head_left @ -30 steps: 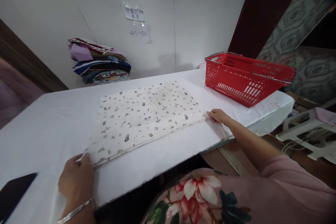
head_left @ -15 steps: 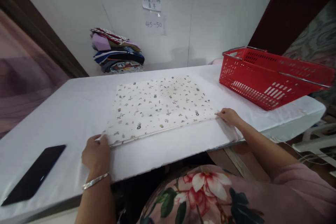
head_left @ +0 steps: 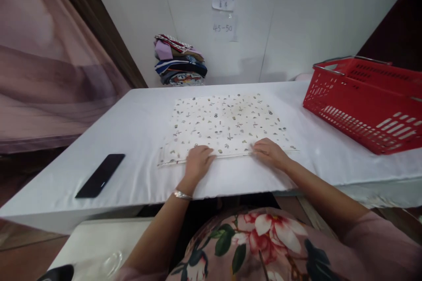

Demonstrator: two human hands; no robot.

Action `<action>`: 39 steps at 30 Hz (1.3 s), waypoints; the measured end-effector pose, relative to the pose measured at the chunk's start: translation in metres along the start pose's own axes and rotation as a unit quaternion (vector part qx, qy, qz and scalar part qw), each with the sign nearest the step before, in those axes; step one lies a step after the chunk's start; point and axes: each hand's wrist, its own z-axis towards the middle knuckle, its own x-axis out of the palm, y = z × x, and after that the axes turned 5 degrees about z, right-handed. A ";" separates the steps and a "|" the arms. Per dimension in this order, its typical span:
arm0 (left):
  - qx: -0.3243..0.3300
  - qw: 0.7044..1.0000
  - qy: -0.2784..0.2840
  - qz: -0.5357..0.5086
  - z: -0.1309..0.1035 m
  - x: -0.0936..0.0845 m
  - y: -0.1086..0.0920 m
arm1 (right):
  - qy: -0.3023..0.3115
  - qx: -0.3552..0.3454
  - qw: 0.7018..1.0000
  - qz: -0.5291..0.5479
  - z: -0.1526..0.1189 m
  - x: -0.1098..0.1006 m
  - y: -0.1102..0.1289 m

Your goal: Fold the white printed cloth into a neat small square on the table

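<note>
A folded white cloth [head_left: 227, 123] printed with small grey, green and brown motifs lies flat on the table, its layered edge facing me. At that near edge, left of the middle, my left hand [head_left: 198, 161] has its fingers closed over the fabric; a silver bracelet circles the wrist. My right hand [head_left: 271, 153] pinches the same edge farther right, fingers curled. Both fingertips are partly hidden against the cloth. The cloth's left near corner extends past my left hand, and its right corner past my right.
A white-covered table [head_left: 138, 140] bears everything. A black phone [head_left: 100, 175] lies at the left, and a red plastic basket [head_left: 362, 105] stands at the right. Folded fabrics [head_left: 180, 61] are stacked at the back against the wall, below paper signs [head_left: 223, 0]. Pink drapery [head_left: 49, 74] hangs at left.
Both hands have moved inward from the cloth's near corners to its near edge, closer together. The cloth stays spread flat. My view has turned left, shifting everything rightward.
</note>
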 end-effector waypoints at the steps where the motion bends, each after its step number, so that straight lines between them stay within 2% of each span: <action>1: 0.025 1.000 0.012 -0.015 0.005 0.006 -0.010 | 0.013 -0.014 1.000 0.004 0.007 0.003 0.000; 3: 0.054 0.997 0.035 -0.032 0.014 0.017 -0.024 | 0.038 -0.030 0.999 0.006 0.018 0.009 0.000; 5: 0.060 0.996 0.056 -0.039 0.020 0.024 -0.030 | 0.052 -0.027 0.998 0.003 0.024 0.016 -0.001; 9: 0.052 0.995 0.066 -0.046 0.023 0.030 -0.029 | 0.021 -0.005 1.000 0.017 0.022 0.028 -0.001; 14: 0.048 0.996 0.052 -0.046 0.021 0.030 -0.030 | -0.029 -0.004 0.999 0.032 0.017 0.032 0.003; 19: 0.056 0.997 0.042 -0.027 0.020 0.032 -0.031 | -0.016 -0.042 0.999 0.015 0.018 0.032 0.004; 24: 0.077 0.995 0.045 -0.037 0.018 0.033 -0.030 | -0.025 -0.043 0.999 0.018 0.018 0.033 0.002; 29: 0.083 0.994 0.065 -0.041 0.018 0.032 -0.031 | -0.008 -0.048 0.999 0.018 0.016 0.032 0.002; 35: 0.078 0.994 0.063 -0.041 0.019 0.032 -0.032 | 0.008 -0.046 0.999 0.001 0.016 0.033 0.003; 39: 0.080 0.994 0.062 -0.031 0.019 0.034 -0.032 | -0.010 -0.047 0.999 0.005 0.016 0.035 0.003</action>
